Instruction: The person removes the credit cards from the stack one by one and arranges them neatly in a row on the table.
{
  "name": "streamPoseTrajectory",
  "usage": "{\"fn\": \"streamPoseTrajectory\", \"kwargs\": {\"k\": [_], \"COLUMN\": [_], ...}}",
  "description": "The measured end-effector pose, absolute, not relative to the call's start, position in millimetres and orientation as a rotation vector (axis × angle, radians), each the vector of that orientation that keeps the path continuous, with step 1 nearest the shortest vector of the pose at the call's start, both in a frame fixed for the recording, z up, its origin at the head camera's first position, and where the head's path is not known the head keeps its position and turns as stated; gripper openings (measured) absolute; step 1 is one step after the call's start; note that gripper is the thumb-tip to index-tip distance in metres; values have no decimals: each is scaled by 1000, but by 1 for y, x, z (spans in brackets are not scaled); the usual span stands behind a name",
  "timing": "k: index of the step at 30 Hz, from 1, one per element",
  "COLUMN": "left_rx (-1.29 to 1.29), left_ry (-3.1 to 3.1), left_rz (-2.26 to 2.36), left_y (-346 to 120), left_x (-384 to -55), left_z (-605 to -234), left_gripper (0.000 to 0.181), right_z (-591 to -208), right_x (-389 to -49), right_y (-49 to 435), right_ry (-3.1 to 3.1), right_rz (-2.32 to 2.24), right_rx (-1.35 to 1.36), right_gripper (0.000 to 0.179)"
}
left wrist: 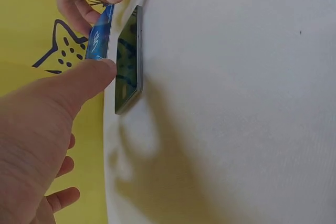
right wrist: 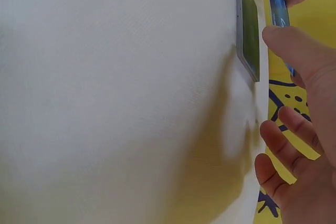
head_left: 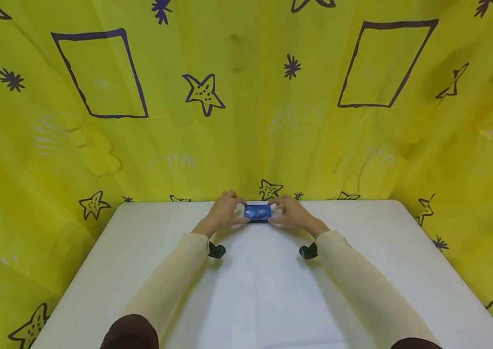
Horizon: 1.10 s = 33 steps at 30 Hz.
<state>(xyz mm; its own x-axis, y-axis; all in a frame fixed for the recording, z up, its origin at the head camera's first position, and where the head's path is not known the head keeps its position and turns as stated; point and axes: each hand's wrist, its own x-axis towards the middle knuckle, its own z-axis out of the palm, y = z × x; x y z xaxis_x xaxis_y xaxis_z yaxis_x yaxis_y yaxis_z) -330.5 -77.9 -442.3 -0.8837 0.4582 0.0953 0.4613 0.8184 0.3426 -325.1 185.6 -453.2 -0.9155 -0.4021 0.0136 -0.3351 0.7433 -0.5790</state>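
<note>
A blue bank-style card (head_left: 258, 212) with "VIP" printed on it and a chip at its left is held up between both hands near the table's far edge. My left hand (head_left: 224, 212) pinches its left end between thumb and fingers. At the right end, my right hand (head_left: 292, 213) pinches it the same way. Right below the card a flat smartphone (left wrist: 131, 77) with a glossy dark screen lies on the table, a gap showing between them in both wrist views. From the head, the card covers most of the phone.
The white table (head_left: 263, 291) ends just behind the card. A yellow curtain (head_left: 246, 145) with drawn stars and frames hangs behind and along both sides. Dark straps with small black pieces (head_left: 217, 250) sit at the wrists, and the arms cast shadows.
</note>
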Motion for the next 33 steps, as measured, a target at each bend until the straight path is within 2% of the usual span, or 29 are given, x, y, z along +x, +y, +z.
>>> {"fn": "streamPoseTrajectory", "kwargs": {"k": [33], "left_rx": [-834], "left_ry": [-2934], "left_rz": [-626], "left_y": [-110], "left_x": [-321], "left_z": [-420], "left_gripper": [51], "right_z": [-430], "right_x": [-317], "right_y": [164], "right_ry": [2826], "right_rz": [-917], "right_rx": [-773], "right_gripper": [53]}}
